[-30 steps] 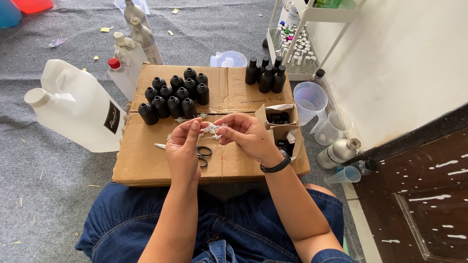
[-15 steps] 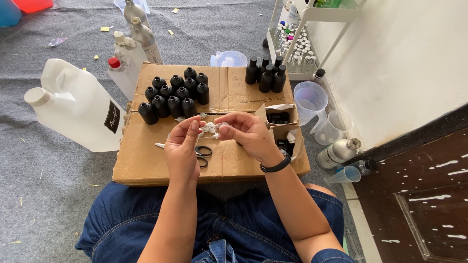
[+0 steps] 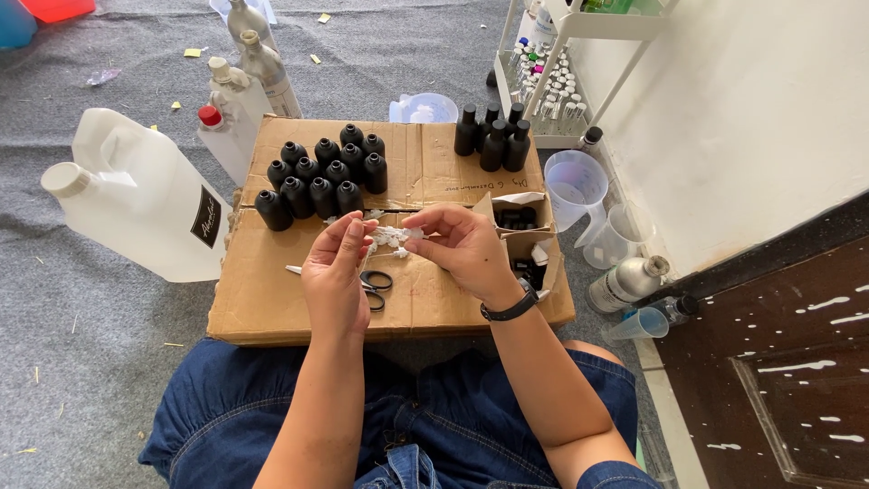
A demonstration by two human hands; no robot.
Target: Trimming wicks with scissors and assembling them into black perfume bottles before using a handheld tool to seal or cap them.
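My left hand [image 3: 336, 274] and my right hand [image 3: 462, 246] meet above a flattened cardboard sheet [image 3: 272, 299] that lies across my lap. Both pinch a small bunch of white plastic pieces [image 3: 391, 236] between the fingertips. Black-handled scissors [image 3: 369, 282] lie on the cardboard just under my left hand. Behind the hands stands a cluster of several black capped bottles [image 3: 324, 175]. More black bottles [image 3: 493, 139] stand at the cardboard's far right corner.
A large white jug [image 3: 140, 193] lies left of the cardboard on grey carpet. Pale bottles [image 3: 249, 68] stand behind it. Small open cardboard boxes [image 3: 525, 228] with black caps sit right of my hands. Clear measuring cups [image 3: 579, 186], a metal bottle [image 3: 625, 282] and a white rack of vials [image 3: 543, 77] line the wall.
Both hands have stayed in place over the cardboard; the fingers shifted slightly on the white pieces.
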